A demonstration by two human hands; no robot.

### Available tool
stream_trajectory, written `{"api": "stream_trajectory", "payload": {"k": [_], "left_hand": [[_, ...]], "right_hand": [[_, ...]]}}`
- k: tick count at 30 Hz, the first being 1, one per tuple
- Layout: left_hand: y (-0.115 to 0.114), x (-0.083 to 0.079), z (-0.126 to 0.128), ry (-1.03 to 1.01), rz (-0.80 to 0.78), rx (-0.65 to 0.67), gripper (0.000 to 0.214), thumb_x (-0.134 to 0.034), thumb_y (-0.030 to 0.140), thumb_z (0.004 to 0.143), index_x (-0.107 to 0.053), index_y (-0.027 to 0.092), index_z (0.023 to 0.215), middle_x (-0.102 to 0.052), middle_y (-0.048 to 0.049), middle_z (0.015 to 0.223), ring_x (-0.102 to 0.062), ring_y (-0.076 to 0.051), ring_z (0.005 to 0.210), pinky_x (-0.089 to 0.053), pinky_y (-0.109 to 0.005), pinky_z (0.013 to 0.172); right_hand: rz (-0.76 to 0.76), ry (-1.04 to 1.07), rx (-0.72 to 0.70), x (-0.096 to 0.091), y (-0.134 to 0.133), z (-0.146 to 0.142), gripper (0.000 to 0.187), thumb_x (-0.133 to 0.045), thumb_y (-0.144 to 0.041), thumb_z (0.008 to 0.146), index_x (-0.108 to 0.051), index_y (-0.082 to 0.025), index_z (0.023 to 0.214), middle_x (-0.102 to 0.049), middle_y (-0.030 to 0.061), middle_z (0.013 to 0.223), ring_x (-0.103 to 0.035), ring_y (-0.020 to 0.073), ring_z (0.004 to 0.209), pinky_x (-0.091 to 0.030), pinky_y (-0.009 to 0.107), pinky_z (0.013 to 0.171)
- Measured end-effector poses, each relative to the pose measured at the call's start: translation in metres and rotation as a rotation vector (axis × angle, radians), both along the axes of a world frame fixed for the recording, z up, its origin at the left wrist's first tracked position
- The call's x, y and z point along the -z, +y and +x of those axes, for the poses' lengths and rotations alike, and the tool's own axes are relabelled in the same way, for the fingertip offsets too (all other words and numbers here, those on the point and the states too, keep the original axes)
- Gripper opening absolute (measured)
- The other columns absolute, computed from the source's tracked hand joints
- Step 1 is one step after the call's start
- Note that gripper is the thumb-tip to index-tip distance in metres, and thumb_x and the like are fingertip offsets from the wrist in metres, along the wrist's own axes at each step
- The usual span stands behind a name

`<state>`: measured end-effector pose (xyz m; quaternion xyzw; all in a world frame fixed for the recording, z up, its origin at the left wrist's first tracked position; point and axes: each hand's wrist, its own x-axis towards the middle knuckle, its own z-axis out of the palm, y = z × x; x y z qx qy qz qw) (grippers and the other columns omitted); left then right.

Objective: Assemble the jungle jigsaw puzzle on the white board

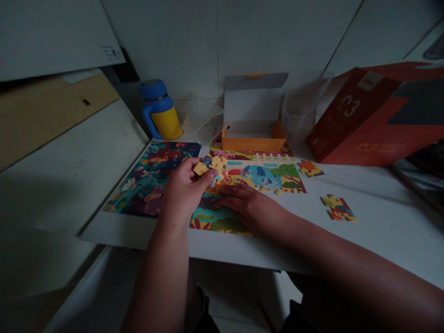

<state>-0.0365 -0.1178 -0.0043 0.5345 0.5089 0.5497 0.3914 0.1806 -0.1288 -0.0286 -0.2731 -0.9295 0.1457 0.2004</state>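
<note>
My left hand (182, 187) is closed around a few yellow jigsaw pieces (217, 163), thumb on top, held just above a partly assembled animal jigsaw (265, 175). My right hand (255, 206) lies palm down on that jigsaw with its fingers stretched out over the middle. A blue elephant and a green tree show in its upper right part, water and bushes along its near edge. Whether a piece lies under the right fingertips is hidden. On the white table to the right lie two loose jigsaw pieces, an orange one (310, 168) and a yellow-and-red one (338, 207).
A dark blue jigsaw (149, 187) lies at the left. Behind stand a blue-and-yellow bottle (167, 122), an open orange box (255, 144), and clear plastic wrappings (206, 121). A large red box (367, 134) stands at the right, and the table's near edge runs below my forearms.
</note>
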Motion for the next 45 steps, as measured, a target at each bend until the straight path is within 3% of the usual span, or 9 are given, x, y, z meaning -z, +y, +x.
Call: {"api": "stream_trajectory", "payload": {"k": [9, 12, 16, 21, 28, 35, 39, 42, 45], "left_hand": [[-0.002, -0.002, 0.0, -0.039, -0.035, 0.043, 0.041, -0.086, 0.036, 0.081, -0.067, 0.019, 0.114, -0.079, -0.0068, 0.102, -0.075, -0.02, 0.087, -0.059, -0.03, 0.077], [-0.003, -0.005, 0.002, -0.03, -0.079, 0.091, 0.041, -0.085, 0.036, 0.082, -0.066, 0.019, 0.113, -0.078, -0.0057, 0.099, -0.074, -0.019, 0.083, -0.058, -0.028, 0.07], [-0.005, -0.007, 0.006, 0.035, -0.138, 0.219, 0.04, -0.086, 0.036, 0.081, -0.066, 0.02, 0.112, -0.076, -0.0047, 0.098, -0.071, -0.017, 0.078, -0.057, -0.025, 0.063], [-0.011, -0.007, 0.014, 0.121, -0.146, 0.342, 0.043, -0.088, 0.036, 0.078, -0.07, 0.023, 0.115, -0.077, -0.0061, 0.101, -0.073, -0.021, 0.085, -0.057, -0.028, 0.064], [-0.014, -0.008, 0.017, 0.178, -0.146, 0.38, 0.039, -0.092, 0.033, 0.072, -0.075, 0.025, 0.106, -0.076, -0.0054, 0.094, -0.071, -0.024, 0.084, -0.058, -0.033, 0.068], [-0.016, -0.01, 0.018, 0.117, -0.162, 0.433, 0.036, -0.089, 0.034, 0.076, -0.072, 0.023, 0.105, -0.074, -0.005, 0.094, -0.071, -0.021, 0.084, -0.058, -0.032, 0.07], [-0.015, -0.011, 0.016, 0.08, -0.221, 0.46, 0.036, -0.086, 0.032, 0.079, -0.073, 0.022, 0.11, -0.073, -0.0054, 0.096, -0.069, -0.018, 0.08, -0.056, -0.027, 0.063], [-0.015, -0.011, 0.015, 0.045, -0.24, 0.408, 0.04, -0.086, 0.034, 0.079, -0.074, 0.021, 0.115, -0.075, -0.0076, 0.1, -0.068, -0.017, 0.076, -0.054, -0.024, 0.056], [-0.015, -0.013, 0.015, 0.017, -0.25, 0.367, 0.04, -0.087, 0.036, 0.079, -0.076, 0.022, 0.115, -0.076, -0.0081, 0.102, -0.068, -0.017, 0.075, -0.054, -0.023, 0.055]], "right_hand": [[-0.055, 0.072, 0.004, -0.008, -0.002, -0.001, 0.036, -0.055, -0.009, 0.099, -0.071, -0.021, 0.129, -0.07, 0.0131, 0.137, -0.063, 0.0278, 0.131, -0.048, 0.052, 0.116], [-0.132, 0.201, 0.178, -0.017, -0.003, 0.003, 0.025, -0.054, -0.014, 0.101, -0.071, -0.021, 0.119, -0.075, 0.01, 0.117, -0.07, 0.0241, 0.109, -0.057, 0.042, 0.097], [-0.218, 0.399, 0.415, -0.028, 0.0, 0.011, 0.018, -0.062, -0.029, 0.102, -0.065, -0.02, 0.118, -0.075, 0.0083, 0.104, -0.07, 0.0197, 0.087, -0.058, 0.035, 0.079], [-0.415, 0.511, 0.327, -0.027, 0.005, 0.014, 0.041, -0.07, -0.041, 0.098, -0.061, -0.022, 0.133, -0.073, 0.01, 0.117, -0.072, 0.0183, 0.086, -0.06, 0.032, 0.072], [-0.346, 0.526, 0.442, -0.019, 0.011, 0.017, 0.033, -0.08, -0.045, 0.09, -0.075, -0.022, 0.113, -0.075, 0.0076, 0.103, -0.068, 0.017, 0.077, -0.059, 0.034, 0.072], [-0.226, 0.432, 0.16, -0.03, 0.013, 0.026, 0.045, -0.08, -0.031, 0.092, -0.069, -0.024, 0.135, -0.069, 0.0114, 0.128, -0.068, 0.0233, 0.109, -0.059, 0.039, 0.093], [-0.173, 0.363, 0.081, -0.037, 0.014, 0.033, 0.055, -0.081, -0.039, 0.091, -0.065, -0.023, 0.141, -0.065, 0.0138, 0.133, -0.065, 0.0272, 0.119, -0.059, 0.041, 0.096], [-0.166, 0.329, 0.07, -0.04, 0.013, 0.036, 0.066, -0.086, -0.045, 0.085, -0.063, -0.023, 0.143, -0.064, 0.0145, 0.136, -0.065, 0.0287, 0.117, -0.061, 0.042, 0.092], [-0.157, 0.319, 0.102, -0.04, 0.012, 0.035, 0.06, -0.085, -0.043, 0.086, -0.066, -0.022, 0.14, -0.066, 0.0137, 0.132, -0.069, 0.0246, 0.104, -0.063, 0.039, 0.087]]}}
